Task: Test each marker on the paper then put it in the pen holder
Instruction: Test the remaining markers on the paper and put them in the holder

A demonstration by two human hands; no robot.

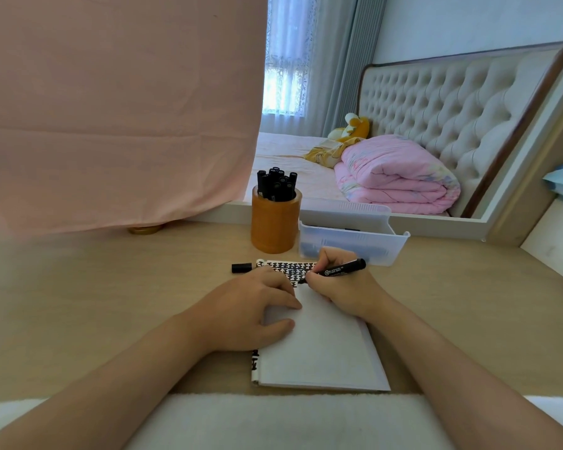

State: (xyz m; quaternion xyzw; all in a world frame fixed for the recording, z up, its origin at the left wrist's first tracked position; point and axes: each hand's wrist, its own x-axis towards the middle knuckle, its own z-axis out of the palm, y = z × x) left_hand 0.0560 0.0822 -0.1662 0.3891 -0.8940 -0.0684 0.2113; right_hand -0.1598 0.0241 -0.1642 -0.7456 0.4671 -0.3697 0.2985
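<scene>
Gripping one marker (342,269), one cap (241,267) apart.

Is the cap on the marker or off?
Off. The marker in the right hand has its bare tip on the paper; a black cap lies beside it.

The paper (322,345), white with rows of black marks at its far end, lies by the front edge of the desk (111,287). The right hand (341,287) holds a black marker (340,270) tilted, tip on the paper. Its cap (241,267) lies just left of the paper. The orange holder (275,222) stands upright behind, full of black markers (276,183).
</scene>
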